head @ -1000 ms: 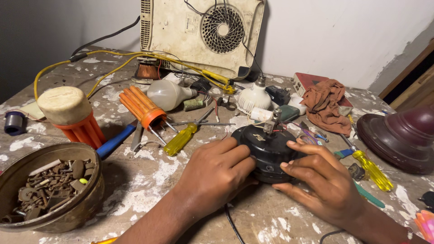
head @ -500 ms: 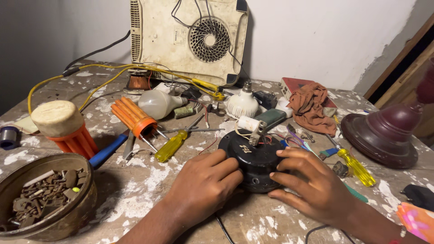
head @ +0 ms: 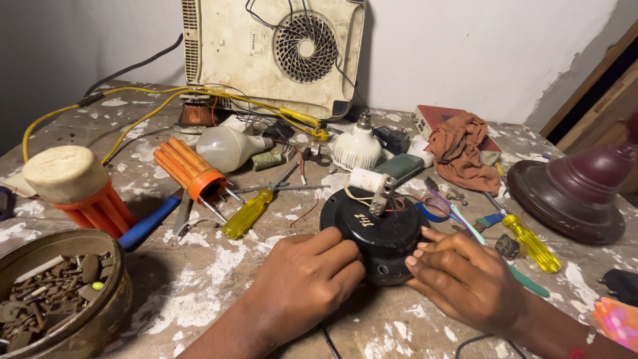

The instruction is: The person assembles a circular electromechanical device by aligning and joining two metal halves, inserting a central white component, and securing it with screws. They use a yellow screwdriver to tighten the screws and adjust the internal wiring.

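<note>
We are gripping the black round motor housing point(head: 380, 229) on the worktop point(head: 199, 279), left hand point(head: 307, 279) and right hand point(head: 465, 279) each holding its near edge; a yellow-handled screwdriver point(head: 247, 214) is lying left of it.

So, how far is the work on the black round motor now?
Done: the black motor lies out on the table, apart from the maroon cover. In hand: left hand and right hand grip it. Left: the yellow screwdriver lies untouched.

Both forearms are bare, no sleeves. The left hand point(head: 302, 282) wears nothing. The right hand point(head: 468, 279) has a red band at the wrist.
</note>
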`<act>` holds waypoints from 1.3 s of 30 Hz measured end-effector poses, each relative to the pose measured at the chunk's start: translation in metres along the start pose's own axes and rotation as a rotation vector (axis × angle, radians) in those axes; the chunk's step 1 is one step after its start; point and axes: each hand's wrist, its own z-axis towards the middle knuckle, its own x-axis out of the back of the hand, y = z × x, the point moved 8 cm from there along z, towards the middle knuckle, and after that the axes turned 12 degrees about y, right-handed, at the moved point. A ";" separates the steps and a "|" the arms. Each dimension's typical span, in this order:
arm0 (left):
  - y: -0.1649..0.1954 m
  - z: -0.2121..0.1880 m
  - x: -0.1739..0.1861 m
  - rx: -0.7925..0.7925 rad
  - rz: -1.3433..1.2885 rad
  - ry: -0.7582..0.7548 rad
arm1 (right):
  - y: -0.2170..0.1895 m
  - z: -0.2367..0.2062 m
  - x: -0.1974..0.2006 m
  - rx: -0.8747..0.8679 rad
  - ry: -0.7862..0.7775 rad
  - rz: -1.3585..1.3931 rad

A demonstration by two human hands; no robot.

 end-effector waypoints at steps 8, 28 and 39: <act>-0.003 0.002 0.001 0.046 -0.006 -0.012 | -0.002 0.005 0.001 0.019 -0.021 -0.016; -0.050 -0.008 0.005 0.588 -0.002 0.096 | 0.066 -0.039 0.003 -0.924 -0.106 0.142; -0.065 -0.017 -0.009 0.773 -0.137 -0.078 | 0.086 -0.055 -0.026 -1.037 -0.212 0.365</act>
